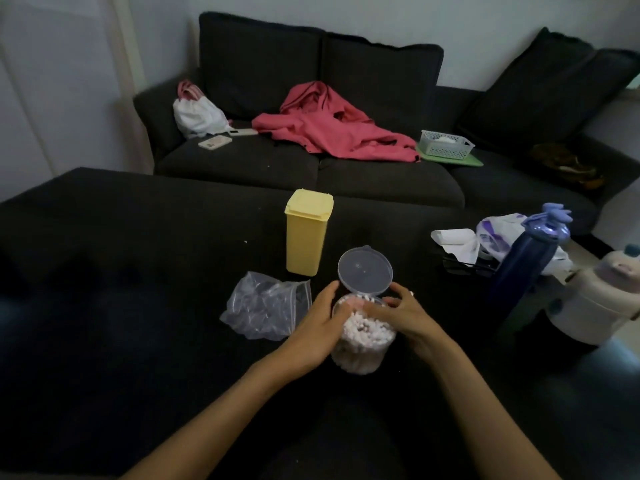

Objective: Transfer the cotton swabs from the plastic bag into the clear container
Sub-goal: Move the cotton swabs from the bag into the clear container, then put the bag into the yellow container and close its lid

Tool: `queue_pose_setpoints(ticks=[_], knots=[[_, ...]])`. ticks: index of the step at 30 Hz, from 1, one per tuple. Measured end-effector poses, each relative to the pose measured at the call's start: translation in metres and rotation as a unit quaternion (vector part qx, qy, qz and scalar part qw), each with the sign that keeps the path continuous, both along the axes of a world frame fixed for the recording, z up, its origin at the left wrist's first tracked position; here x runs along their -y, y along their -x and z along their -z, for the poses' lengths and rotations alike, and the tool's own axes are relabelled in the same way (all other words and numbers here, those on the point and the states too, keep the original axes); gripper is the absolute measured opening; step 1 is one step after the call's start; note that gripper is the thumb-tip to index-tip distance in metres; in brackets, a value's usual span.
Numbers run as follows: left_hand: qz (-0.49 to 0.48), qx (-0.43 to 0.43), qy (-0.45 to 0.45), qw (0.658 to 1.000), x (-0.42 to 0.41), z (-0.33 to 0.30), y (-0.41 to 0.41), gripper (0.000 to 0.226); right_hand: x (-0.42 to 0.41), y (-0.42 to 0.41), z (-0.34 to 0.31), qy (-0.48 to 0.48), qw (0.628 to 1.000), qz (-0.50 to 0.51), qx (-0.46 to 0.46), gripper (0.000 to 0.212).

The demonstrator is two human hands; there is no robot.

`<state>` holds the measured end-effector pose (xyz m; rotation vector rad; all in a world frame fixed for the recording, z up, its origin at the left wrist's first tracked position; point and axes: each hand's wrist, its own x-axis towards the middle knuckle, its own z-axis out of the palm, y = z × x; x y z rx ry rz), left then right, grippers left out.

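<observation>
— Where am I sitting?
— A home, a living room by the look of it: a dark sofa point(311, 161) against a pale wall.
— What else tells me so?
— A red jacket point(332, 126) thrown over the cushions, a white bag point(197, 116) in the corner, a small basket point(445, 143) and a water bottle point(526, 261).

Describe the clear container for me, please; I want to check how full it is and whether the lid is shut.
The clear container is a round, see-through plastic tub standing upright on the dark surface, just right of the crumpled plastic bag. It is packed with cotton swabs standing on end, their white tips reaching almost to the rim. Its round clear lid is hinged open, tilted up behind the mouth. The left hand holds its left side; the right hand touches the rim on the right.
</observation>
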<state>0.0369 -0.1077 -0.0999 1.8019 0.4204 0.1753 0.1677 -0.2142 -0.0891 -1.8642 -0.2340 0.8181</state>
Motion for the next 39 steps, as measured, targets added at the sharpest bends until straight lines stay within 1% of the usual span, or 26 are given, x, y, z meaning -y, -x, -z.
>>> queue_pose_setpoints(ticks=[1,3,5,6,7,9,11,12,13,14,15,16,17,18,19,21,22,24,26,30,33,35,36,37,39], knots=[[-0.040,-0.015,0.036,0.998,-0.002,-0.004,-0.008,0.064,0.001,-0.003,-0.003,-0.052,0.997,0.016,-0.046,0.108],[-0.086,-0.023,0.129,0.988,-0.009,-0.013,-0.020,0.063,0.006,-0.013,-0.004,-0.165,0.979,0.043,-0.110,0.090],[-0.090,0.003,0.202,0.975,-0.015,-0.023,-0.029,0.061,0.012,-0.022,-0.006,-0.249,0.958,0.046,-0.132,0.070],[-0.083,0.020,0.195,0.977,-0.016,-0.030,-0.030,0.060,0.016,-0.023,-0.007,-0.275,0.952,0.040,-0.126,0.063],[-0.074,0.038,0.164,0.983,-0.018,-0.035,-0.030,0.059,0.018,-0.022,-0.010,-0.287,0.951,0.033,-0.106,0.057],[-0.059,0.069,0.073,0.993,-0.017,-0.043,-0.025,0.054,0.023,-0.016,-0.019,-0.258,0.966,0.007,-0.026,0.051],[-0.016,0.075,-0.031,0.997,-0.016,-0.047,-0.013,0.045,0.032,-0.005,-0.029,-0.176,0.980,-0.045,0.083,0.050],[0.029,0.064,-0.098,0.993,-0.017,-0.045,-0.002,0.042,0.040,0.001,-0.034,-0.139,0.976,-0.083,0.146,0.049],[0.070,0.045,-0.188,0.979,-0.017,-0.041,0.011,0.042,0.048,0.006,-0.034,-0.111,0.964,-0.129,0.205,0.047],[0.100,0.032,-0.288,0.952,-0.018,-0.035,0.022,0.045,0.057,0.012,-0.032,-0.084,0.944,-0.180,0.262,0.042],[0.121,0.032,-0.375,0.919,-0.018,-0.028,0.032,0.049,0.066,0.020,-0.027,-0.040,0.914,-0.231,0.332,0.038],[0.134,0.038,-0.436,0.889,-0.018,-0.021,0.038,0.053,0.071,0.025,-0.021,0.007,0.866,-0.267,0.422,0.042],[0.132,0.049,-0.473,0.870,-0.016,-0.014,0.042,0.054,0.076,0.029,-0.013,0.045,0.811,-0.294,0.504,0.051],[0.120,0.069,-0.491,0.860,-0.015,-0.008,0.043,0.054,0.077,0.029,-0.003,0.068,0.763,-0.308,0.564,0.058],[0.104,0.088,-0.503,0.854,-0.014,-0.002,0.043,0.053,0.077,0.030,0.005,0.081,0.726,-0.310,0.608,0.060],[0.078,0.111,-0.537,0.833,-0.012,0.004,0.042,0.046,0.075,0.032,0.013,0.095,0.684,-0.282,0.666,0.056],[0.069,0.120,-0.554,0.821,-0.012,0.006,0.041,0.043,0.074,0.032,0.016,0.095,0.675,-0.263,0.683,0.052],[0.062,0.129,-0.573,0.807,-0.011,0.008,0.039,0.039,0.070,0.035,0.019,0.091,0.662,-0.235,0.706,0.042],[0.053,0.138,-0.581,0.801,-0.011,0.010,0.037,0.037,0.069,0.037,0.021,0.084,0.657,-0.220,0.716,0.036],[0.060,0.147,-0.557,0.815,-0.011,0.011,0.036,0.035,0.070,0.039,0.025,0.071,0.677,-0.197,0.706,0.037],[0.072,0.129,-0.508,0.848,-0.014,0.005,0.036,0.041,0.068,0.042,0.021,0.086,0.698,-0.203,0.681,0.037],[0.077,0.109,-0.488,0.863,-0.022,-0.001,0.041,0.056,0.062,0.043,0.007,0.091,0.720,-0.210,0.655,0.043],[0.068,0.089,-0.483,0.868,-0.027,-0.005,0.045,0.067,0.059,0.046,-0.003,0.103,0.731,-0.216,0.639,0.047],[0.045,0.063,-0.482,0.873,-0.036,-0.010,0.050,0.078,0.052,0.049,-0.017,0.121,0.734,-0.229,0.628,0.051],[-0.003,-0.037,-0.492,0.870,-0.058,-0.017,0.060,0.099,0.035,0.054,-0.042,0.148,0.727,-0.256,0.620,0.054]])
